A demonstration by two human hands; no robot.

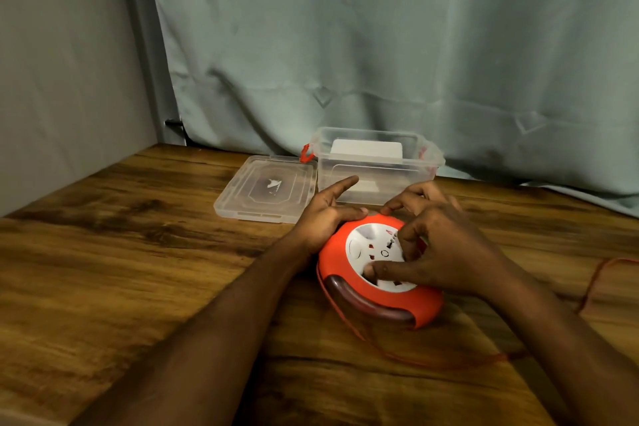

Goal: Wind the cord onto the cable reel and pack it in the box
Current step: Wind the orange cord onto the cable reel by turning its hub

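Note:
An orange cable reel point(349, 273) with a white socket disc point(375, 245) lies flat on the wooden table point(138, 252). My left hand point(326, 213) holds its far left rim, thumb on top, index finger pointing out. My right hand point(439, 245) sits over the white disc, its curled fingers and thumb pressing into it. A thin orange cord point(415, 354) runs out from under the reel across the table to the right, blurred in places. The clear plastic box point(377, 166) stands open behind the reel.
The box's clear lid point(266, 188) lies flat to the left of the box. A red latch point(306, 152) hangs on the box's left side. A grey-green curtain point(380, 45) hangs along the back edge and a grey wall point(62, 79) is at the left.

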